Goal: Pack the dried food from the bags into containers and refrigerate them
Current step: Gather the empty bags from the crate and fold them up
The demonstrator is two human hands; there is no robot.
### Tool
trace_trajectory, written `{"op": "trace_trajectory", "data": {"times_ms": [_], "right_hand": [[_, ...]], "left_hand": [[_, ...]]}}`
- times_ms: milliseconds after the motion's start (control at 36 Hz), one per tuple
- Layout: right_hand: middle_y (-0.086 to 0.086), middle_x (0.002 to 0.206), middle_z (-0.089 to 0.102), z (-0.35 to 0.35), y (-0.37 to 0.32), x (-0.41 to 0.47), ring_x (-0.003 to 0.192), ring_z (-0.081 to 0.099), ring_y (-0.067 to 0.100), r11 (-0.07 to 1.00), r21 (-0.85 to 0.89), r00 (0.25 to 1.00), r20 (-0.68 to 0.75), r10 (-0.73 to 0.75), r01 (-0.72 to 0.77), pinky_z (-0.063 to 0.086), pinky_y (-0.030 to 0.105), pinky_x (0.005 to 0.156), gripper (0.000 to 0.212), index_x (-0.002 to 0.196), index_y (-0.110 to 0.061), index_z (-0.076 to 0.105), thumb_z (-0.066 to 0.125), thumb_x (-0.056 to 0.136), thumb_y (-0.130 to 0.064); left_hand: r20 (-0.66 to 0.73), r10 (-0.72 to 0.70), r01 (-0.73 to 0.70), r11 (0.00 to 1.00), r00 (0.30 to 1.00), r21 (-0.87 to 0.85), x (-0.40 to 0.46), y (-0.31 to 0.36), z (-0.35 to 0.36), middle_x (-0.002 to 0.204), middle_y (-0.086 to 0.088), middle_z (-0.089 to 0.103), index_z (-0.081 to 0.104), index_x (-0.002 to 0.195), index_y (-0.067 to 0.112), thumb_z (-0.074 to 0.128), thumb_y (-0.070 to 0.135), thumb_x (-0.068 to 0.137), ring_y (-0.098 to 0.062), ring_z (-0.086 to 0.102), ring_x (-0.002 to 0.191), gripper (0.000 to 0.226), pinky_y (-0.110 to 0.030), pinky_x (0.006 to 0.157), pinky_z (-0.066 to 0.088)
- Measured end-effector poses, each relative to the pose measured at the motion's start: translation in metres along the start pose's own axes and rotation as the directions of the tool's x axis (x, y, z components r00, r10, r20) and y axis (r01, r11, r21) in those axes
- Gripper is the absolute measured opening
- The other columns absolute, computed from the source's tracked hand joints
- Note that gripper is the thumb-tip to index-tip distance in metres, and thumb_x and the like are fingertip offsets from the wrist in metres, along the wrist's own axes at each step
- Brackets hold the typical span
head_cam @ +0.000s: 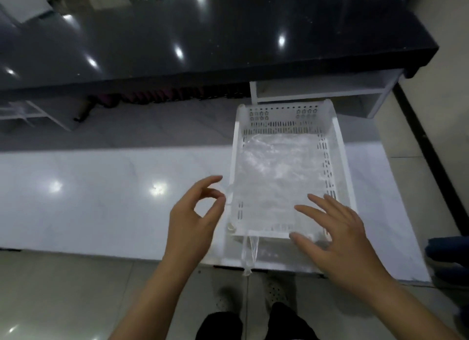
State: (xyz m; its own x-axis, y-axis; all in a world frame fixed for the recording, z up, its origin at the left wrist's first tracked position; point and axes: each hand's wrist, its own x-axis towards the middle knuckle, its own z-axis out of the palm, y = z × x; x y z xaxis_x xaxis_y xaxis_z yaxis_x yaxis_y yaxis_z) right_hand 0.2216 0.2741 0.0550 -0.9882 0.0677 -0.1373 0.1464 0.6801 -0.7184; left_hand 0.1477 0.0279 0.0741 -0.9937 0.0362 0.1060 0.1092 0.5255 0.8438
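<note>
A white perforated plastic basket [340, 146] stands on a low white marble table [101, 192]. Flat inside it lies a clear plastic bag [274, 167]; its drawstring handle [250, 253] hangs over the basket's near edge. My left hand [195, 217] hovers just left of the basket's near left corner, with thumb and forefinger pinched near a clear strip of the bag [229, 192]; whether they hold it I cannot tell. My right hand [337, 235] is spread open over the basket's near right corner, fingers resting on or just above the bag.
A long black glossy counter [203, 35] runs across the back, with white shelf frames [330, 90] under it. My own legs and shoes [253, 314] stand on the tiled floor close to the table edge. Another person's shoe [449, 258] shows at the right.
</note>
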Motion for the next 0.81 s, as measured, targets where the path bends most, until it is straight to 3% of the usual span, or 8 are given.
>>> {"op": "trace_trajectory", "data": {"times_ms": [83,139,278,389,583,695,806], "right_hand": [[-0.027,0.151,0.034,-0.007,-0.020,0.009,0.146,0.017,-0.004,0.995,0.098,1.000,0.006,-0.018,0.017,0.012,0.037,0.123,0.055,0.128,-0.051,0.054,0.052,0.076,-0.069],[-0.028,0.151,0.035,-0.010,-0.036,0.017,0.146,0.018,-0.004,0.989,0.148,1.000,0.002,-0.027,0.026,0.016,0.040,0.123,0.058,0.129,-0.049,0.056,0.051,0.075,-0.069],[-0.028,0.153,0.032,0.001,-0.076,0.038,0.147,0.015,-0.005,0.985,0.161,0.998,-0.009,-0.065,0.065,0.016,0.038,0.122,0.060,0.132,-0.050,0.053,0.049,0.076,-0.071],[-0.026,0.159,0.020,0.028,-0.109,0.061,0.150,0.006,-0.001,0.992,0.070,0.994,0.030,-0.109,0.106,0.011,0.039,0.123,0.068,0.142,-0.054,0.039,0.041,0.078,-0.077],[-0.007,0.167,0.001,0.116,-0.155,0.130,0.153,-0.009,0.018,0.963,-0.231,0.988,0.095,-0.123,0.142,0.002,0.050,0.123,0.076,0.154,-0.046,0.012,0.029,0.087,-0.077],[-0.002,0.168,-0.003,0.171,-0.168,0.171,0.153,-0.009,0.026,0.936,-0.344,0.995,0.089,-0.046,0.074,-0.001,0.056,0.120,0.075,0.156,-0.042,0.007,0.023,0.090,-0.076],[-0.002,0.167,-0.012,0.224,-0.164,0.193,0.152,-0.018,0.029,0.892,-0.453,0.994,0.104,0.038,0.013,-0.008,0.060,0.117,0.075,0.155,-0.043,-0.003,0.015,0.091,-0.078]], "left_hand": [[-0.010,0.080,-0.080,0.997,0.997,-0.009,0.033,0.011,-0.029,0.094,0.014,0.072,0.065,0.122,0.035,0.070,0.012,0.092,-0.006,0.069,0.099,0.038,-0.031,0.097,0.051],[-0.033,0.129,-0.130,0.991,0.991,-0.026,0.052,0.016,-0.051,0.094,0.011,0.072,0.065,0.125,0.029,0.070,0.009,0.092,-0.008,0.069,0.098,0.039,-0.036,0.100,0.052],[-0.126,0.181,-0.200,0.968,0.975,-0.152,0.070,0.015,-0.116,0.097,0.002,0.071,0.065,0.127,0.024,0.071,0.004,0.091,-0.013,0.069,0.097,0.041,-0.028,0.093,0.056],[-0.219,0.180,-0.220,0.960,0.959,-0.173,0.062,-0.007,-0.164,0.101,-0.002,0.072,0.066,0.126,0.024,0.070,0.005,0.091,-0.016,0.070,0.100,0.040,-0.025,0.093,0.055],[-0.205,-0.051,-0.004,0.966,0.977,-0.257,0.046,-0.085,-0.210,0.092,0.001,0.073,0.071,0.116,0.032,0.070,0.001,0.089,-0.009,0.069,0.091,0.041,-0.013,0.082,0.053],[-0.145,-0.212,0.147,0.919,0.966,-0.366,0.037,-0.131,-0.219,0.090,-0.008,0.071,0.074,0.111,0.031,0.071,0.000,0.088,-0.012,0.067,0.088,0.039,-0.018,0.084,0.055],[-0.022,-0.307,0.279,0.889,0.951,-0.363,0.024,-0.169,-0.224,0.086,-0.003,0.072,0.075,0.107,0.035,0.071,0.001,0.089,-0.014,0.068,0.089,0.039,-0.023,0.084,0.052]]}}
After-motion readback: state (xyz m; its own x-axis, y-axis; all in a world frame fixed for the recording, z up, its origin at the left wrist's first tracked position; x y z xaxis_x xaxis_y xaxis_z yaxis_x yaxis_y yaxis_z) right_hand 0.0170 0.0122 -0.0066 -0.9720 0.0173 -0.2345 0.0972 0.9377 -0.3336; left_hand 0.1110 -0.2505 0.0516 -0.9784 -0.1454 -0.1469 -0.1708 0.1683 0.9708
